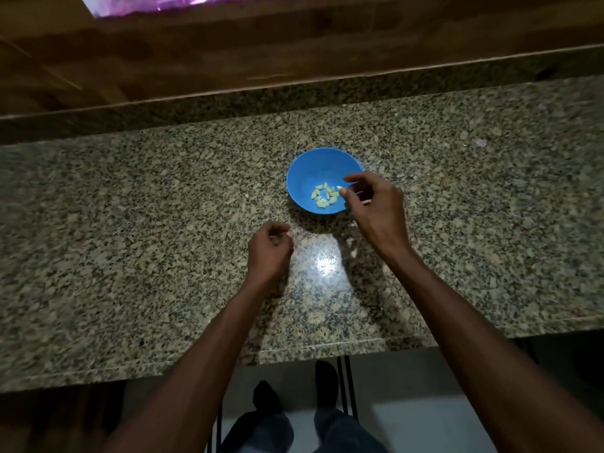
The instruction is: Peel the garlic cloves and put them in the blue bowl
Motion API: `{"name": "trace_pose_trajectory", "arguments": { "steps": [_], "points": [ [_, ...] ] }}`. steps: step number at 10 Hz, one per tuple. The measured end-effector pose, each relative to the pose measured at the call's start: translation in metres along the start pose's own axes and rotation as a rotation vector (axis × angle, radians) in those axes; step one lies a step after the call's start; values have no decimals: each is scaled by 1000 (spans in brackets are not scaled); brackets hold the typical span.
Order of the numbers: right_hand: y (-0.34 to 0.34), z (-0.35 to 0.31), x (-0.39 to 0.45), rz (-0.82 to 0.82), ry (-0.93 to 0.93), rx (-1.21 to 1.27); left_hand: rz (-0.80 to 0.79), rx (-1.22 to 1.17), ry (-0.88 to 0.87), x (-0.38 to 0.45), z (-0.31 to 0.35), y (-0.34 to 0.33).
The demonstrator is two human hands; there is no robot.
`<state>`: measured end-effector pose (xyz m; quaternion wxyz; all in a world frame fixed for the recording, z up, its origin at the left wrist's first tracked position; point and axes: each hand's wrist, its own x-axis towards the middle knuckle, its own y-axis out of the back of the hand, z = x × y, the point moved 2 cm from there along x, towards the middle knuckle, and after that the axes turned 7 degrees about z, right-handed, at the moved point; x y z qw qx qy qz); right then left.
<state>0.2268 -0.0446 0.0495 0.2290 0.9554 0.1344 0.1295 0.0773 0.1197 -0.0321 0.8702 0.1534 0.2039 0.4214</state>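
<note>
Over the blue bowl on the counter, right hand pinches a pale garlic clove ready to drop onto peeled cloves; left hand, curled, likely keeps a skin scrap aside.

The bowl stands on the table, with peeled garlic cloves inside. The right hand hangs over its right rim; the left hand sits before it, leftward.

no legible text, labels or nos. anywhere
</note>
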Motion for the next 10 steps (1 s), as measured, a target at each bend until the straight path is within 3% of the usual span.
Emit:
{"name": "trace_pose_trajectory", "arguments": {
  "steps": [2, 3, 4, 5, 6, 10],
  "points": [
    [-36, -5, 25, -176, 51, -159, 46, -148, 134, 30, 26, -4],
    [-28, 5, 24, 0, 30, -149, 82, -165, 214, 41, 31, -6],
    [-21, 24, 33, 93, -175, -124, 68, -216, 288, 50, 41, -13],
    [-28, 29, 42, -69, -447, 92, -31, -417, 379, 56, 61, -24],
    [-35, 29, 44, -106, -467, 170, -45, -521, 436, 56, 71, -24],
    [-44, 17, 33, -118, -471, 132, -4, -421, 369, 50, 56, 5]
  ]
}}
